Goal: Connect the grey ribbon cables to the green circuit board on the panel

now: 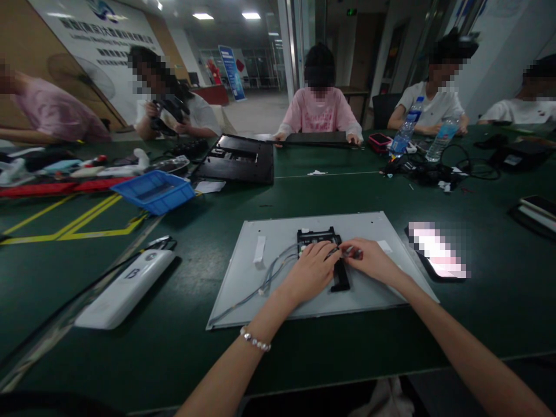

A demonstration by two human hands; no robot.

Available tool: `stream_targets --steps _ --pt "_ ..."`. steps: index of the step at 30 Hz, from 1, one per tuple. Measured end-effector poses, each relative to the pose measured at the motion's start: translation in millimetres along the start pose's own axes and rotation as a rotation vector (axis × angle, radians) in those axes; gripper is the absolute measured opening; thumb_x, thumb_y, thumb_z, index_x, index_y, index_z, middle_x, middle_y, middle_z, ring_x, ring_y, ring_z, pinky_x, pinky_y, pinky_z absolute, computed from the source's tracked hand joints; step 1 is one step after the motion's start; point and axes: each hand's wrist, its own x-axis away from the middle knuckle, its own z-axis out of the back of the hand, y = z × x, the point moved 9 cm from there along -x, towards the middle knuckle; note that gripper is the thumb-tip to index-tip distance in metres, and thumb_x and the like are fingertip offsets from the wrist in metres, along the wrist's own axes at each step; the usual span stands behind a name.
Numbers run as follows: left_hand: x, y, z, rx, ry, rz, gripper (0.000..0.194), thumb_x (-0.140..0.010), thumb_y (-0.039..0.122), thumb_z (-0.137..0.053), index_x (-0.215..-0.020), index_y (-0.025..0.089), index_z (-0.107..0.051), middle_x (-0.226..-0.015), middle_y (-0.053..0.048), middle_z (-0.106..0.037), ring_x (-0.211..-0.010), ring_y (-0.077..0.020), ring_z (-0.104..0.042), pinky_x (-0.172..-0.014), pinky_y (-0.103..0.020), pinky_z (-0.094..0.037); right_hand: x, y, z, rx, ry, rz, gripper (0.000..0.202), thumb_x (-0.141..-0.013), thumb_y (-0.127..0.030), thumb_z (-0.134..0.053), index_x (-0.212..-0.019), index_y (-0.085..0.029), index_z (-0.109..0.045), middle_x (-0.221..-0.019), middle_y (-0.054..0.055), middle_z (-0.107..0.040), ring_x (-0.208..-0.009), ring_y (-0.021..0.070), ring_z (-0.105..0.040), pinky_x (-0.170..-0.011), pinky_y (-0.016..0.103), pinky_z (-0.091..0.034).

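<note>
A flat light-grey panel (243,272) lies on the green table in front of me, with a black plastic bracket (341,281) on its middle. My left hand (315,266) is over the bracket, its fingers curled down on it and covering much of it. Close beside it, at the bracket's right side, my right hand (369,260) pinches a small greyish thing whose kind I cannot make out. Thin grey cables (270,275) run from the bracket across the panel to its near left corner. A white strip (259,250) sticks to the panel.
A lit phone (436,252) lies right of the panel, a white power bank (128,289) with a cable to the left. Farther back are a blue tray (154,191), a black casing (237,159), bottles (443,139) and tangled cables. Several people sit across the table.
</note>
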Motion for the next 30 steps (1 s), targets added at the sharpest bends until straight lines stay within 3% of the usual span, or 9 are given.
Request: stream_targets --steps 30 --pt "0.4 -0.4 -3.3 0.005 -0.001 -0.008 0.036 -0.091 0.017 -0.039 -0.126 0.019 -0.044 -0.131 -0.007 -0.046 -0.127 -0.0220 -0.035 -0.104 -0.039 -0.030 -0.2 5.0 -1.4 -0.016 0.016 0.004 0.027 -0.074 -0.012 -0.058 -0.099 -0.020 -0.065 -0.094 0.005 -0.066 -0.073 0.0145 -0.061 -0.069 0.029 -0.048"
